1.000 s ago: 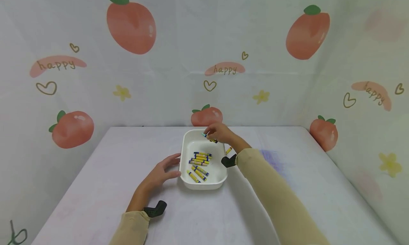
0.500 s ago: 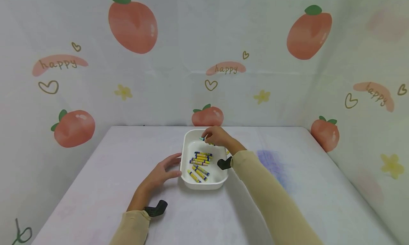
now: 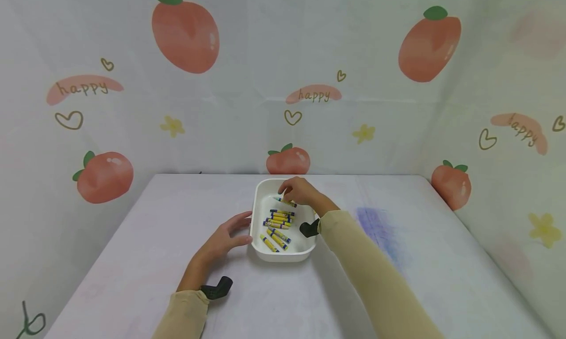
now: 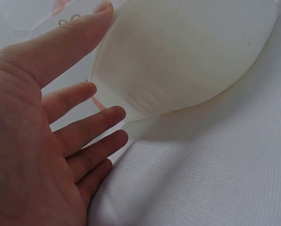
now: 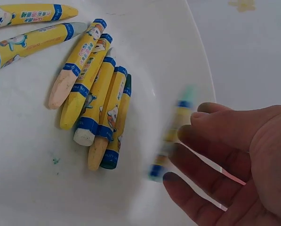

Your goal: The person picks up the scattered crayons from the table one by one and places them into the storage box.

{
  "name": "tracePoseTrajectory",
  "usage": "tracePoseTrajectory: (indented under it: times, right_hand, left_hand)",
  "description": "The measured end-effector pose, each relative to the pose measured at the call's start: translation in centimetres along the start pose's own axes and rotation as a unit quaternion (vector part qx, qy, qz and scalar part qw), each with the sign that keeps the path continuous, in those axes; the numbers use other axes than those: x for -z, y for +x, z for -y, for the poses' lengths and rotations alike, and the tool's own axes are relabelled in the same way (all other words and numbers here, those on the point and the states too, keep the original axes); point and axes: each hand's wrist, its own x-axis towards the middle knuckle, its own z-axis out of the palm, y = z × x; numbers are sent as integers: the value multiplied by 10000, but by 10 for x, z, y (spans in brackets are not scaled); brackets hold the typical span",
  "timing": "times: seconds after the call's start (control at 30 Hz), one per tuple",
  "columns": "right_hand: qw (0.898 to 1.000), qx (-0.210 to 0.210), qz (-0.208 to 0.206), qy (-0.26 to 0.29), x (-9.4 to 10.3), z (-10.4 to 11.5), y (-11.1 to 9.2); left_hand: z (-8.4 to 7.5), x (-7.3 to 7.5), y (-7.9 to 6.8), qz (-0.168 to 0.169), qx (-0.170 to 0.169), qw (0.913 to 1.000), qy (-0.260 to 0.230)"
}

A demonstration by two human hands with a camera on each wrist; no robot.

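A white tray (image 3: pixel 283 257) stands on the table, with several yellow-and-blue wrapped crayons (image 3: pixel 279 216) lying in it. My left hand (image 3: pixel 225 237) is at the tray's left side; its thumb reaches the rim and its fingers are spread, as the left wrist view shows. Over the far part of the tray is my right hand (image 3: pixel 300 190), fingers loosely bent. A light green-tipped crayon (image 5: pixel 171 136) is just off its fingertips, blurred in the right wrist view while the fingers are sharp. Beside it lies a row of crayons (image 5: pixel 91 89), side by side on the tray floor.
A white cloth covers the table (image 3: pixel 177 196), with a blue-purple smudge (image 3: pixel 376 231) on the right. The patterned backdrop (image 3: pixel 239 132) rises behind and at both sides. A yellow bit barely shows beside the right wrist, outside the tray.
My right hand has moved left and down over the tray with the green-tipped crayon, and its fingers have loosened from it. My left hand stays at the tray's side.
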Motion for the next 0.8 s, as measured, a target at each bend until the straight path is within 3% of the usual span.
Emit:
tracePoseTrajectory:
  times: [0.33, 0.63, 0.8]
  right_hand:
    - [9985, 289, -429, 168, 9, -5, -5]
    - [9941, 404, -915, 416, 26, -18, -17]
    - [9926, 193, -1085, 518, 34, -30, -23]
  left_hand:
    - [-1, -1, -2, 16, -96, 9999, 93]
    - [-35, -3, -15, 3, -68, 9999, 94]
    - [-21, -5, -9, -66, -33, 9998, 201]
